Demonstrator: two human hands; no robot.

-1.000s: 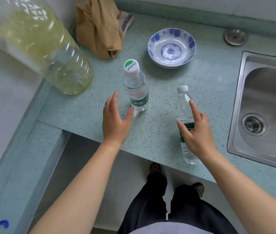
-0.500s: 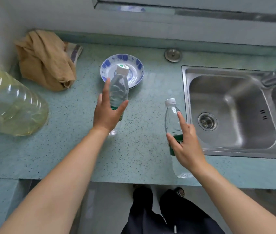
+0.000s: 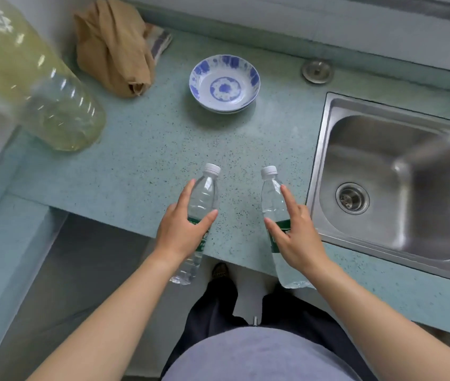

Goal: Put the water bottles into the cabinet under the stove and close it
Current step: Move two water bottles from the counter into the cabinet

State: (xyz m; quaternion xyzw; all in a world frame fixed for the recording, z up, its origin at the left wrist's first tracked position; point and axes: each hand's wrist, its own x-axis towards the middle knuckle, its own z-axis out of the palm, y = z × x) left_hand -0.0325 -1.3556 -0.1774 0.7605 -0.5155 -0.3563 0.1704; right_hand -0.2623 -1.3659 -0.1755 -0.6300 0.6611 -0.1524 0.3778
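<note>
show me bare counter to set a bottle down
Widest bare patch of speckled green countertop: between large clear jug of yellowish liquid and blue-and-white ceramic bowl, toward the front edge. A narrower strip runs between bowl and stainless steel sink. Crowded back left, around crumpled tan cloth.

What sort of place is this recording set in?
Most likely a home kitchen: a stainless steel sink is set into a speckled teal countertop, a blue-and-white bowl sits on it, and a big jug of yellowish liquid, possibly cooking oil, stands at the left.
</note>
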